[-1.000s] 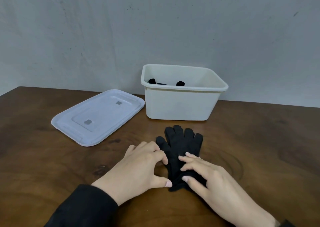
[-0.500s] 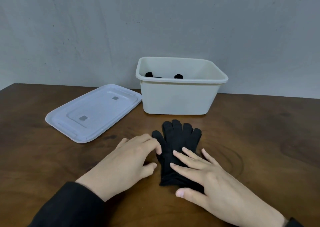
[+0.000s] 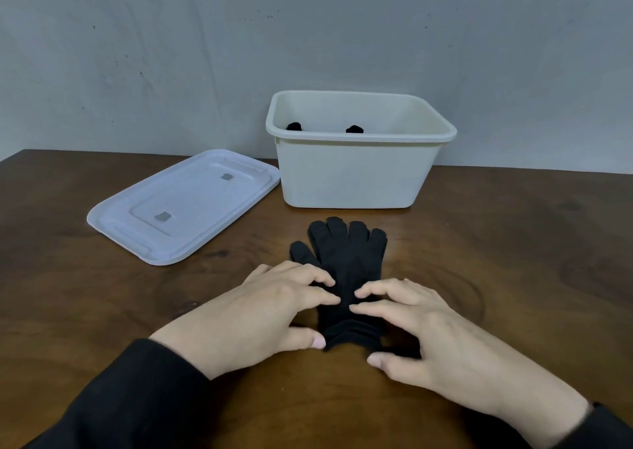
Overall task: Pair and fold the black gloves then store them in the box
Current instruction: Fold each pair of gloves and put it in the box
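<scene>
A pair of black gloves (image 3: 346,253) lies stacked flat on the wooden table (image 3: 513,260), fingers pointing at the box and the cuff end toward me. My left hand (image 3: 253,318) has its fingertips on the left side of the gloves' wrist part and its thumb at the cuff's edge. On the other side, my right hand (image 3: 431,339) does the same, thumb below the cuff. Between them the cuff is bunched into wrinkles. The cream box (image 3: 349,174) stands open just behind the gloves, with the tips of other black gloves (image 3: 294,126) showing above its rim.
The box's translucent white lid (image 3: 181,205) lies flat on the table to the left of the box. A grey wall rises right behind the table's far edge. Bare wood stretches to the right of the gloves.
My right hand went from lying flat on the gloves to curved fingers with the thumb under the cuff. My left hand moved onto the gloves, and the cuff is now wrinkled.
</scene>
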Demonstrator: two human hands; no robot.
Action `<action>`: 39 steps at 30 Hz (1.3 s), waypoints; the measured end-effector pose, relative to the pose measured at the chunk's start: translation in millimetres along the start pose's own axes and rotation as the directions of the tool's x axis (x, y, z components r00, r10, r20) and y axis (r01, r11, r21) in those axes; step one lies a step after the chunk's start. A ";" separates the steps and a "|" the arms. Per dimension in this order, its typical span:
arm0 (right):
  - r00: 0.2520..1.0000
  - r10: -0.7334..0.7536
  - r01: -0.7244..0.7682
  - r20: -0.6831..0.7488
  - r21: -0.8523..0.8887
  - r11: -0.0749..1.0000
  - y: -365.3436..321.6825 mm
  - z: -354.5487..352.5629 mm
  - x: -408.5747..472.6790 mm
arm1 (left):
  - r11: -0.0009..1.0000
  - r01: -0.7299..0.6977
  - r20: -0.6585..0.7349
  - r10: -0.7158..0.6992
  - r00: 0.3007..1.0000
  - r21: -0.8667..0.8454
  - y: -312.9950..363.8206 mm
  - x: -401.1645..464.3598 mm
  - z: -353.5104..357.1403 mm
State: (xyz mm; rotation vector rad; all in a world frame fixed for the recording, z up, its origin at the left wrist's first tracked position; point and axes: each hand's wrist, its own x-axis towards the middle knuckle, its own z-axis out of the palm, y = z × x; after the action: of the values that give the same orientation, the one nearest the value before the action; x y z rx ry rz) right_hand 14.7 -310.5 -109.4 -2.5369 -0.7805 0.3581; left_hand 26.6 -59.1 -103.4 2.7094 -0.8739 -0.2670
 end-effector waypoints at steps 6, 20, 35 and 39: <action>0.961 -0.107 0.033 -0.254 -0.279 0.960 -11.9 19.4 12.2 | 1.000 0.022 0.062 -0.022 0.998 -0.004 8.9 -3.9 -3.3; 0.934 0.072 -0.040 -0.351 0.098 0.994 -13.6 9.1 6.0 | 0.994 0.068 -0.116 -0.077 0.990 -0.084 11.7 -1.8 2.9; 0.828 0.038 -0.101 -0.559 -0.081 0.992 -2.0 17.8 22.4 | 0.928 0.312 -0.387 -0.369 0.845 -0.204 16.7 17.8 14.0; 0.854 -0.093 -0.028 -0.512 -0.223 0.974 0.1 20.7 23.0 | 0.991 0.136 -0.469 -0.129 0.874 -0.018 14.4 14.2 6.9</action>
State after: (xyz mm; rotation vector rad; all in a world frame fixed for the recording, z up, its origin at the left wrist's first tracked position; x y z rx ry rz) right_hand 25.6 -290.0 -129.8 -2.6274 -0.6716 -0.4481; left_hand 28.3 -80.2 -106.5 2.6674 -0.5476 0.3645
